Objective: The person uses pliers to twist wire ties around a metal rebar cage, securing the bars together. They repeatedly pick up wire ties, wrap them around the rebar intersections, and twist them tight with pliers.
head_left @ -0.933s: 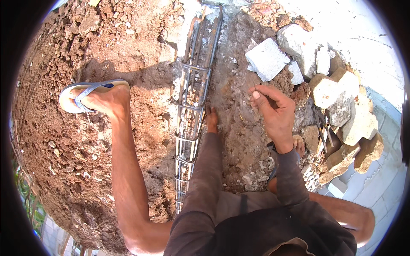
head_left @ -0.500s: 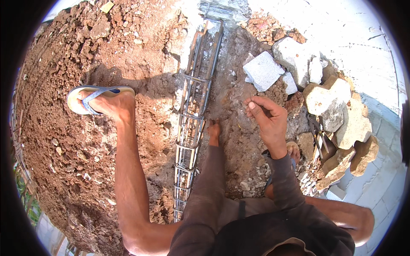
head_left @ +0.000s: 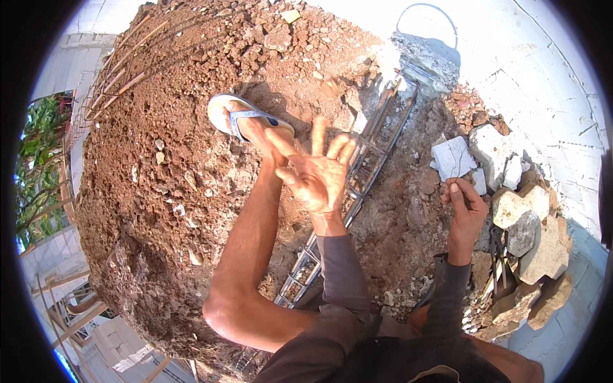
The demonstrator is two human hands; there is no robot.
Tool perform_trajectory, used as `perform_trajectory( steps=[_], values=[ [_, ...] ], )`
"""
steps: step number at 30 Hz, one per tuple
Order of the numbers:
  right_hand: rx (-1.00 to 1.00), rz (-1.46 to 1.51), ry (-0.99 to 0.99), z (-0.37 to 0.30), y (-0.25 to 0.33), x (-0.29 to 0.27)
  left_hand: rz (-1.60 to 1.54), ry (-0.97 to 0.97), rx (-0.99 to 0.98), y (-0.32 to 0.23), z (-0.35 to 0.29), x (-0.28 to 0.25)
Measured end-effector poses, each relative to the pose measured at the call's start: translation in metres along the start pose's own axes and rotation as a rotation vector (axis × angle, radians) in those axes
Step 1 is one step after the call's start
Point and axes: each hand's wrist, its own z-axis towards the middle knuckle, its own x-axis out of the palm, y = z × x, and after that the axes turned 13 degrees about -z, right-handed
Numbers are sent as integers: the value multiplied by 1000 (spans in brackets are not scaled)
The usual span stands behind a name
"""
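left hand [head_left: 319, 175] splayed empty above rebar cage [head_left: 357, 185], right hand [head_left: 465, 214] loosely curled near rubble [head_left: 527, 223]

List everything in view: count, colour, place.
rebar cage: one, rusty grey, lying in the trench from upper right to lower centre
soil mound: one, reddish brown, left and centre
flat stone slab: one, grey, right of the cage
rubble stones: several, pale and tan, right edge
flip-flop: one, blue and white, on the foot on the mound
left hand: raised, fingers spread, empty, above the cage
right hand: low beside the slab, fingers curled; cannot tell if it holds anything
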Motion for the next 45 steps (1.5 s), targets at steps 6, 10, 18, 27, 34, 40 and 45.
perform_trajectory(
  steps=[6, 10, 18, 27, 34, 40, 45],
  values=[
    [0, 4, -24, 2, -4, -12, 1036, -448, -506, 15, -49, -47],
    [38, 36, -20, 3, -7, -6, 1633, -394, -968, 82, -138, -142],
    [131, 78, 44, -3, -17, 3, 1816, -688, -720, 139, -201, -266],
    [155, 53, 80, 0, -33, 9, 2005, -602, -801, 157, -198, -338],
    [175, -9, 86, 2, -37, 10, 2218, -526, -836, 168, -221, -368],
    [187, -27, 88, 2, -43, 13, 2126, -581, -752, 159, -217, -371],
    [200, -2, 112, 3, -45, 11, 1965, -617, -642, 150, -215, -359]
  ],
)
